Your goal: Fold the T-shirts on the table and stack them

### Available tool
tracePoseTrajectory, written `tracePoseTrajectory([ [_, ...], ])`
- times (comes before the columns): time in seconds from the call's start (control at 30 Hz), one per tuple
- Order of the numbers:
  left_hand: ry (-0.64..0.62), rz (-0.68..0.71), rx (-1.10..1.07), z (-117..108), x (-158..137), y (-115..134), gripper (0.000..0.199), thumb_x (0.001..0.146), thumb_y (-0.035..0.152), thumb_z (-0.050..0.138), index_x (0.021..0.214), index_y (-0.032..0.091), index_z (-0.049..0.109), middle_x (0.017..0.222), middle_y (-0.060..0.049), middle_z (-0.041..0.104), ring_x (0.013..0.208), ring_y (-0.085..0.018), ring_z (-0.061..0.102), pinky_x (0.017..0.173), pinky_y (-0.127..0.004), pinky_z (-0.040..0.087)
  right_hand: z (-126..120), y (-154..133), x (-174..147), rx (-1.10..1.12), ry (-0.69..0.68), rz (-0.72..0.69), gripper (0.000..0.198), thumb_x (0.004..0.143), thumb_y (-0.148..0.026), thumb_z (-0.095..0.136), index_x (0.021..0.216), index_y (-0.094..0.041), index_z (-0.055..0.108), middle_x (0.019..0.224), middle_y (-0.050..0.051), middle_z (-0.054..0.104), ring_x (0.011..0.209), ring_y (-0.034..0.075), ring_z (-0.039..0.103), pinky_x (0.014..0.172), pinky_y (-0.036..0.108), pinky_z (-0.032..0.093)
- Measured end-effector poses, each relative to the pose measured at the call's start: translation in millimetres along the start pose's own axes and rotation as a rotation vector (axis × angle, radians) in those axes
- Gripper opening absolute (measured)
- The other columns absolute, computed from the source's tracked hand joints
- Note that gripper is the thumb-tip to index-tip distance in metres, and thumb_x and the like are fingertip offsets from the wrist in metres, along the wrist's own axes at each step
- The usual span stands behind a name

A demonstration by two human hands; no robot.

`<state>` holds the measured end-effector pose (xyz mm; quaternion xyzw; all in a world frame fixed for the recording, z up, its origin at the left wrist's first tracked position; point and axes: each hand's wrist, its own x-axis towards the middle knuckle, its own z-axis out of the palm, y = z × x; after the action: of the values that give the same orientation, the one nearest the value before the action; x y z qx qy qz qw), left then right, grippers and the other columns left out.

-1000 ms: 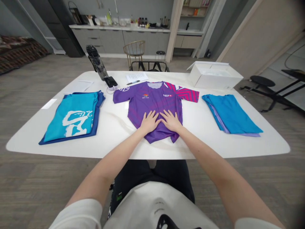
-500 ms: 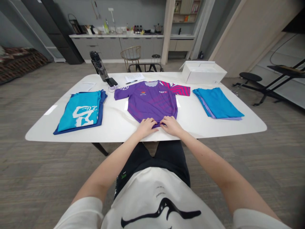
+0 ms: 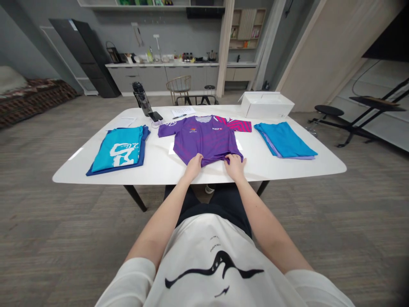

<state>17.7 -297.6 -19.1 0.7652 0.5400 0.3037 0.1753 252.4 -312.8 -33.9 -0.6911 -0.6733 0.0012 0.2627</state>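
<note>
Purple and short-sleeved, with one pink-striped sleeve, a thin fabric jersey point(image 3: 204, 140) lay front up at the middle of a white table with rounded corners point(image 3: 162, 174), its neckline towards the far side and its hem at the near edge. The left hand point(image 3: 193, 167) grasped the hem with curled fingers, and the right hand point(image 3: 235, 167) gripped it a little further along, so the cloth between them bunched into creases — a two-point hold that probably kept that edge under control while the shoulders lay flat. Whether the thumbs were tucked beneath the cloth, I could not tell. Folded garments flanked the jersey, set apart from it so that nothing overlapped: a teal one with white lettering point(image 3: 110, 147) over dark blue cloth point(image 3: 142, 154), and a bright blue one point(image 3: 287, 140) with a lavender layer showing underneath. Along the far side stood an open white cardboard box point(image 3: 265, 105) and a tall dark bottle point(image 3: 145, 104), with a black phone point(image 3: 156, 116) just beside it, and a printed sheet point(image 3: 187, 110) near a dark pen point(image 3: 179, 116). Beyond — across a grey-brown floor point(image 3: 76, 230) — were a gold wire chair point(image 3: 179, 88), a grey kitchen counter point(image 3: 140, 80) crowded with small items, and a dark refrigerator point(image 3: 84, 55).
</note>
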Motion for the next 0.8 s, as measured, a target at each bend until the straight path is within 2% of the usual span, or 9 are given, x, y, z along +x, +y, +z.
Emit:
tracePoseTrajectory([
  [0.1, -0.074, 0.099, 0.028, -7.5, 0.4, -3.3, 0.022, 0.102, 0.039, 0.053, 0.115, 0.022, 0.059, 0.109, -0.007, 0.070, 0.104, -0.023, 0.066, 0.091, -0.034, 0.049, -0.5, 5.7, 0.9, -0.019, 0.001, 0.040, 0.025, 0.098, -0.025, 0.047, 0.112, -0.024, 0.068, 0.118, 0.012, 0.068, 0.116, 0.032, 0.054, 0.111, 0.063, 0.024],
  [0.2, -0.153, 0.186, 0.203, -17.7, -1.5, -3.2, 0.036, 0.092, 0.042, 0.067, 0.122, 0.023, 0.060, 0.114, -0.007, 0.066, 0.109, -0.025, 0.063, 0.093, -0.034, 0.049, -5.7, 15.6, 1.6, -0.019, -0.019, 0.002, 0.024, 0.097, -0.023, 0.048, 0.109, -0.023, 0.070, 0.117, 0.012, 0.068, 0.113, 0.030, 0.056, 0.108, 0.055, 0.032],
  [0.3, -0.156, 0.224, 0.426, -27.8, -4.6, -0.9, 0.028, 0.097, 0.022, 0.055, 0.124, 0.021, 0.061, 0.116, -0.010, 0.064, 0.110, -0.025, 0.061, 0.093, -0.036, 0.048, -13.3, 28.3, 0.8, -0.015, -0.026, -0.044, 0.026, 0.096, -0.019, 0.047, 0.110, -0.021, 0.069, 0.117, 0.011, 0.068, 0.113, 0.029, 0.059, 0.106, 0.050, 0.036],
  [0.43, -0.125, 0.198, 0.604, -41.6, -10.7, 2.0, 0.036, 0.096, 0.008, 0.042, 0.123, 0.019, 0.064, 0.119, -0.013, 0.063, 0.113, -0.028, 0.057, 0.092, -0.040, 0.046, -24.2, 47.9, -5.6, -0.020, -0.026, -0.048, 0.032, 0.093, -0.012, 0.043, 0.111, -0.020, 0.069, 0.118, 0.012, 0.069, 0.112, 0.028, 0.061, 0.104, 0.046, 0.039],
  [0.67, -0.067, 0.078, 0.614, -67.6, -30.7, 2.2, 0.046, 0.093, 0.003, 0.038, 0.124, 0.021, 0.066, 0.120, -0.014, 0.065, 0.113, -0.029, 0.058, 0.092, -0.042, 0.047, -49.7, 84.3, -24.6, 0.037, -0.041, -0.009, 0.041, 0.088, -0.011, 0.043, 0.116, -0.020, 0.071, 0.119, 0.008, 0.073, 0.109, 0.026, 0.066, 0.099, 0.036, 0.048],
  [0.8, -0.053, -0.002, 0.589, -84.3, -43.1, -2.1, 0.048, 0.090, 0.004, 0.040, 0.124, 0.022, 0.068, 0.121, -0.014, 0.066, 0.115, -0.030, 0.058, 0.096, -0.044, 0.048, -64.7, 98.4, -23.2, -0.054, -0.085, 0.100, 0.041, 0.086, -0.013, 0.044, 0.111, -0.020, 0.076, 0.115, 0.010, 0.075, 0.107, 0.028, 0.068, 0.098, 0.039, 0.050],
])
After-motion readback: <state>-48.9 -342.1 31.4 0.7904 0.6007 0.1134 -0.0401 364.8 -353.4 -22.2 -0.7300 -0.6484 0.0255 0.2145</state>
